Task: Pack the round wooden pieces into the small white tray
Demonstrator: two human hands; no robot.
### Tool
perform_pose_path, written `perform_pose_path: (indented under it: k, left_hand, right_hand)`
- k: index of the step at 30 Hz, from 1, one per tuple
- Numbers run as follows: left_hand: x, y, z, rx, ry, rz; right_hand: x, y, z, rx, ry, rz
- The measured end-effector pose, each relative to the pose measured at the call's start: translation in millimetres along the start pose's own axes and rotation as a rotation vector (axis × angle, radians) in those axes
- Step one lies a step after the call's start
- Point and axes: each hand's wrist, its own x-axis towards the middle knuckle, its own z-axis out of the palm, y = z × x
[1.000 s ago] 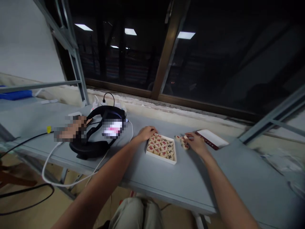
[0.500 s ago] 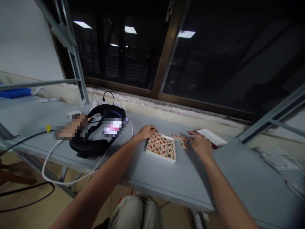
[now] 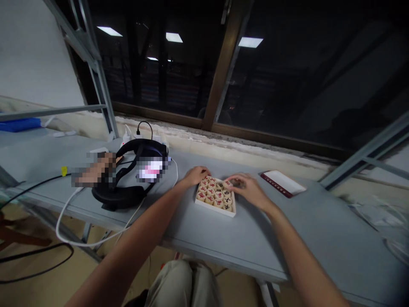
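Note:
A shallow white box (image 3: 216, 210) sits on the grey desk, filled with rows of round Chinese chess pieces (image 3: 210, 198) bearing red or black characters. My left hand (image 3: 194, 175) rests at its far left corner, fingers bent against the edge. Over the far right corner, my right hand (image 3: 251, 189) pinches a red-marked Chinese chess piece (image 3: 227, 183) between thumb and fingers. The loose pieces beside the box are mostly hidden behind that hand.
Right of my hand lies a dark red and white box lid (image 3: 284, 182). A black headset (image 3: 121, 198) with white cables (image 3: 96, 246) and a lit, blurred screen (image 3: 152, 169) occupies the left. Metal frame posts (image 3: 107, 98) and a window (image 3: 159, 85) stand behind the desk.
My right hand has moved left from beside the lid to the box's far right corner, now with a chess piece in its fingers. My left hand has stayed at its corner.

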Motion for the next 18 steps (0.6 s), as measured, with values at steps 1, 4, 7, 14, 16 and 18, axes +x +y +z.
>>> perform_pose_path:
  k: [1,4,7,14,16,18]
  left_hand:
    - [0,1,-0.3,0.0,0.002,-0.001]
    - [-2,3,-1.7,-0.001,0.001,-0.007]
    - [-4,6,-3.1,0.004,-0.004,-0.009]
    - [-3,7,-2.9,0.015,0.0,-0.024]
    - [-3,6,-2.4,0.022,-0.003,-0.023]
    - [-3,5,-1.9,0.02,-0.005,-0.018]
  right_hand:
    - [-1,8,-7,-0.029,0.037,0.068]
    - [-8,37,-31,-0.178,0.087,0.334]
    - [-15,60,-43,-0.303,0.013,0.522]
    - [-12,53,-34,-0.311,-0.083,0.552]
    - [-10,42,-34,-0.328,-0.048,0.538]
    - [-10,25,-31,-0.208,-0.079,0.373]
